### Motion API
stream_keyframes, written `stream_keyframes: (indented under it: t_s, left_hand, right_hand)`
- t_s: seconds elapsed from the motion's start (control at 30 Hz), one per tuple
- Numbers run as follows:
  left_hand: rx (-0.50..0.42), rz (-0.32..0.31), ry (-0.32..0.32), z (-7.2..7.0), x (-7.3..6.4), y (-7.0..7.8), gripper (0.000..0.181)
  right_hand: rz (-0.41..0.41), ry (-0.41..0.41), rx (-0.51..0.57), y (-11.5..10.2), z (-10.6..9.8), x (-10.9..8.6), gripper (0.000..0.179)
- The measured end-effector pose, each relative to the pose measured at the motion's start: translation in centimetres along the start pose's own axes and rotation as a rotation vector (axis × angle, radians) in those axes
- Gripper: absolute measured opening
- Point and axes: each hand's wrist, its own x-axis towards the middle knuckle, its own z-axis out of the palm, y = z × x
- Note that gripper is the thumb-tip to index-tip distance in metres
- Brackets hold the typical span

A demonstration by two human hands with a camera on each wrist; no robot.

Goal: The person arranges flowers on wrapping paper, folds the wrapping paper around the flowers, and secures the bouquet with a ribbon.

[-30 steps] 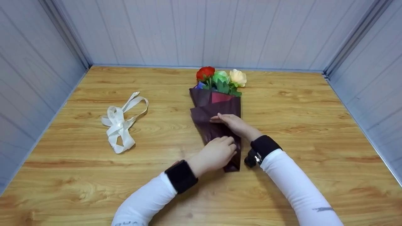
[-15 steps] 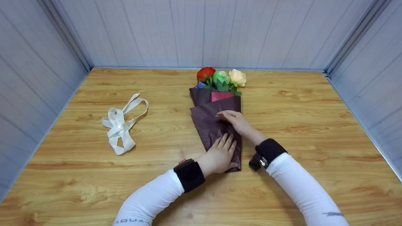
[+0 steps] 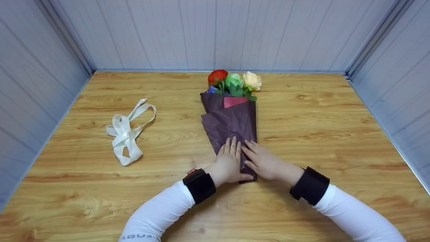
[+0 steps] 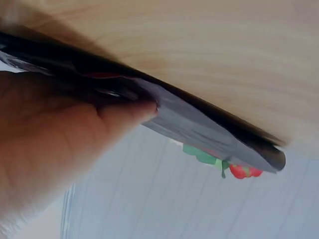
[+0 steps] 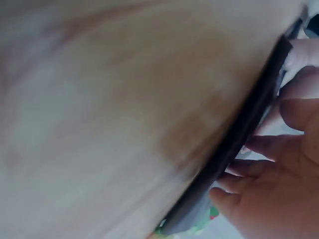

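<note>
A bouquet lies on the table, rolled in dark purple wrapping paper (image 3: 231, 122) with a strip of red paper (image 3: 235, 101) showing inside. A red flower (image 3: 217, 76), a green flower (image 3: 234, 80) and a cream flower (image 3: 252, 81) stick out at its far end. My left hand (image 3: 229, 164) rests on the lower part of the wrap, its fingers straight and spread. Beside it my right hand (image 3: 267, 163) touches the wrap's right side with extended fingers. In the left wrist view the paper's edge (image 4: 189, 122) runs under my left hand.
A white ribbon (image 3: 126, 134), tied in a bow with long loops, lies on the left of the wooden table (image 3: 322, 134). Pale panel walls (image 3: 201, 33) stand at the back and on both sides.
My right hand has moved down and to the right, from the wrap's middle to its lower right side. My left hand has flattened out on the paper.
</note>
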Motion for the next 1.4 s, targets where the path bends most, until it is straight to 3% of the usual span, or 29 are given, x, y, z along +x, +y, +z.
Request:
stream_keyframes:
  t_s: [0.2, 0.73, 1.13, 1.4]
  left_hand:
    - [-0.053, 0.022, 0.012, 0.8, 0.1, -0.3, 0.109]
    - [-0.061, 0.020, -0.003, 0.9, 0.0, -0.5, 0.107]
    - [-0.047, 0.011, -0.016, 1.0, -0.1, -0.8, 0.106]
    - [-0.037, 0.015, -0.010, 0.7, -0.2, -0.5, 0.107]
  right_hand:
    - [0.085, -0.133, -0.004, 0.5, -0.2, 1.5, 0.057]
    - [0.201, -0.088, -0.022, 3.1, -1.3, 6.2, 0.066]
    - [0.358, -0.128, -0.018, 4.5, -2.8, 9.3, 0.073]
    - [0.386, -0.112, -0.047, 5.9, -3.6, 10.5, 0.075]
